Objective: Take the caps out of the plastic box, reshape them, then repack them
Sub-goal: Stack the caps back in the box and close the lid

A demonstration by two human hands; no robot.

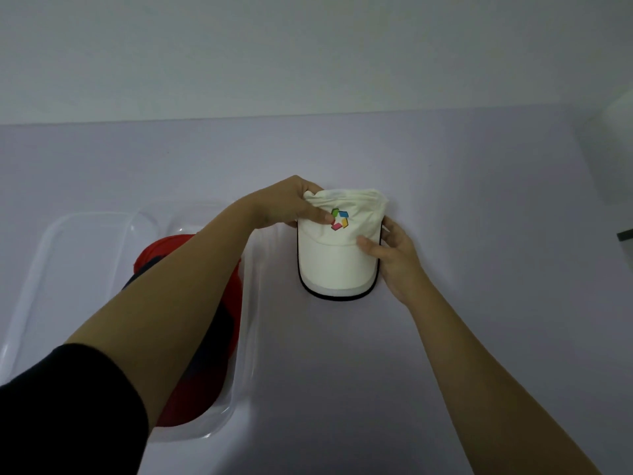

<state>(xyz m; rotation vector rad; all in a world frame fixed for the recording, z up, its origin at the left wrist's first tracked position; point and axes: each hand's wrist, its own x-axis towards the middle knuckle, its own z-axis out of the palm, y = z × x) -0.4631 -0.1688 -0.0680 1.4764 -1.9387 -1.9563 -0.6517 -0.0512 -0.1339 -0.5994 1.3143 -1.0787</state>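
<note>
clear plastic box (255, 354) holding red cap (205, 392), white cap (337, 252) outside

A pale lavender table (479, 186) runs back to a plain wall. A white cap (337, 265) with a dark-edged brim lies near its middle, the brim pointing toward the viewer. To the left stands a clear plastic box (251, 303), with a second clear plastic piece (85, 255) just beside it at the table's left side. A blurred white object (616, 121) sits at the far right edge.
</note>
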